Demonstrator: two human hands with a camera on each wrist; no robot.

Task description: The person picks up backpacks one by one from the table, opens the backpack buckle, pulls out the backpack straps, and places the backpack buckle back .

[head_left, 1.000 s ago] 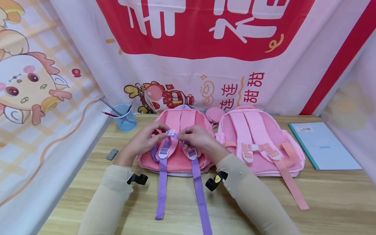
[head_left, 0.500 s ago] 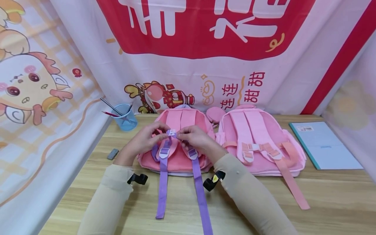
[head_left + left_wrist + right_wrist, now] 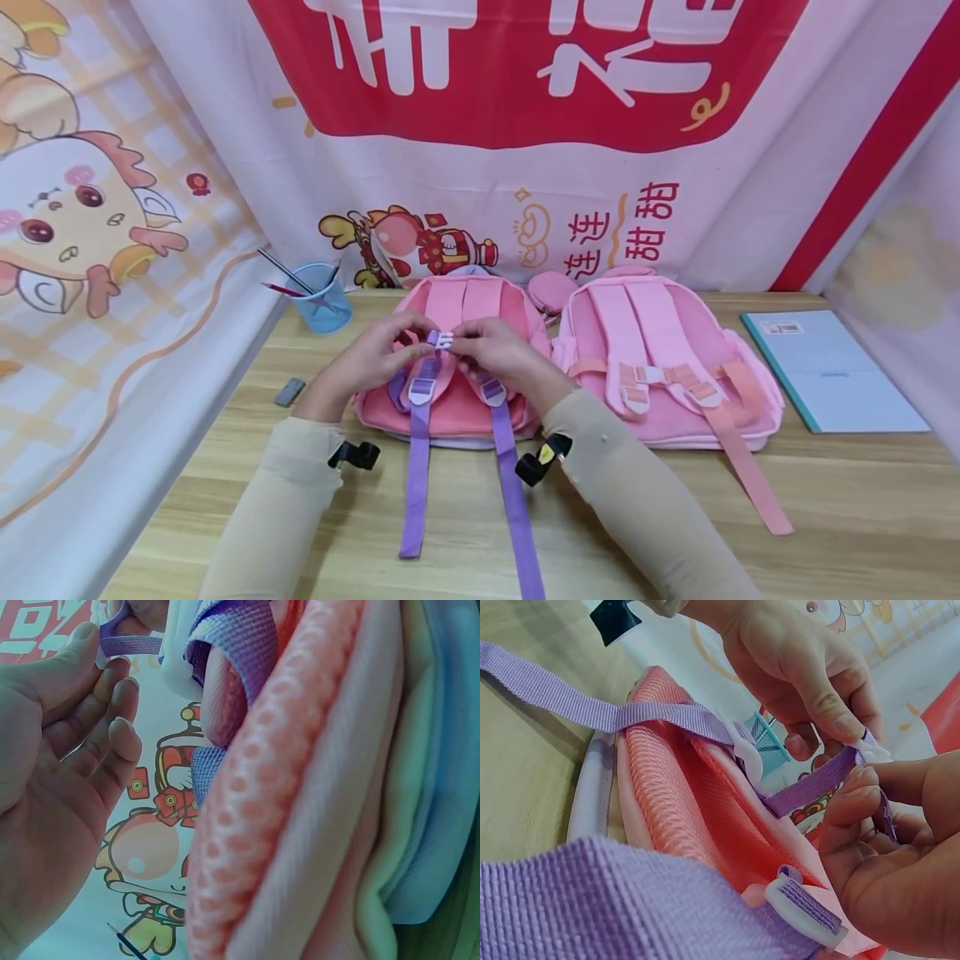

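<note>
A coral-pink backpack (image 3: 450,304) lies with its shoulder straps up, and both hands meet above its middle. Between the fingertips sits a small white plastic buckle (image 3: 444,341) on purple webbing. My left hand (image 3: 375,358) pinches the purple strap (image 3: 810,787) at the buckle's left side, thumb on top. My right hand (image 3: 498,350) pinches the buckle's right end, its fingers covering part of it. White strap adjusters (image 3: 422,390) lie below the hands. Two long purple strap tails (image 3: 414,492) hang toward the front of the table.
A lighter pink backpack (image 3: 600,333) with peach straps lies at right, a round pink pouch (image 3: 552,292) behind. Further right is a pale blue notebook (image 3: 840,375). At left stand a blue mesh pen cup (image 3: 322,308) and a grey eraser-like block (image 3: 289,392).
The white buckle has shifted slightly right between the fingertips, and more of it shows. The left fingers sit on the purple strap beside it. Both backpacks stay in place.
</note>
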